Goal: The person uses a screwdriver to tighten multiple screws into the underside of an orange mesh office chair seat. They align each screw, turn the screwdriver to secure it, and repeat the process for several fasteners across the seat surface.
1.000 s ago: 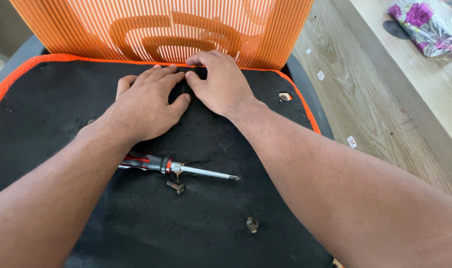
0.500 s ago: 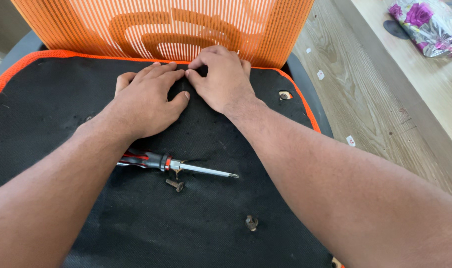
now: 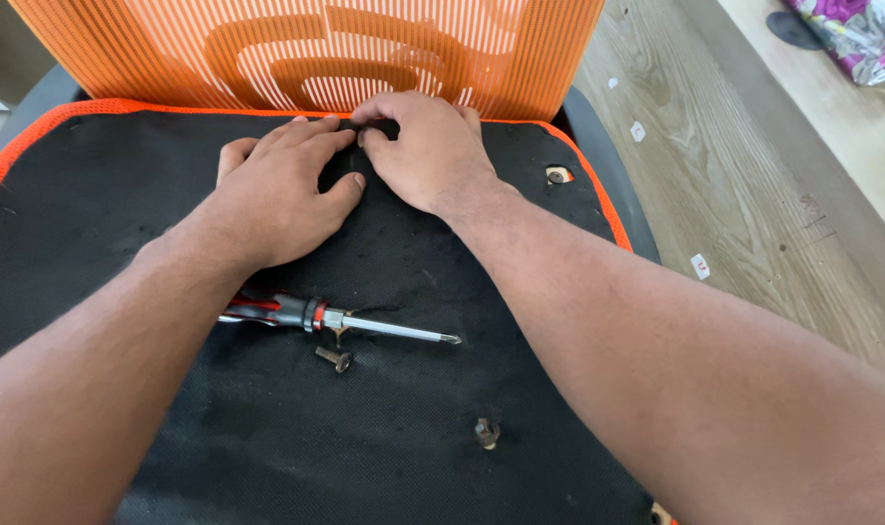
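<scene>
Head view shows your left hand (image 3: 282, 199) lying flat on the black seat fabric (image 3: 92, 214), a screwdriver (image 3: 340, 321) and loose screw (image 3: 334, 359) nearer you, and your right hand (image 3: 423, 146) beside it, fingertips seemingly pinching the fabric below the orange mesh back (image 3: 306, 53).

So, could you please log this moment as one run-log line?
left hand: flat on black seat fabric | right hand: fingertips at seat's rear edge, by orange mesh back | screwdriver, bolts: loose on fabric
</scene>
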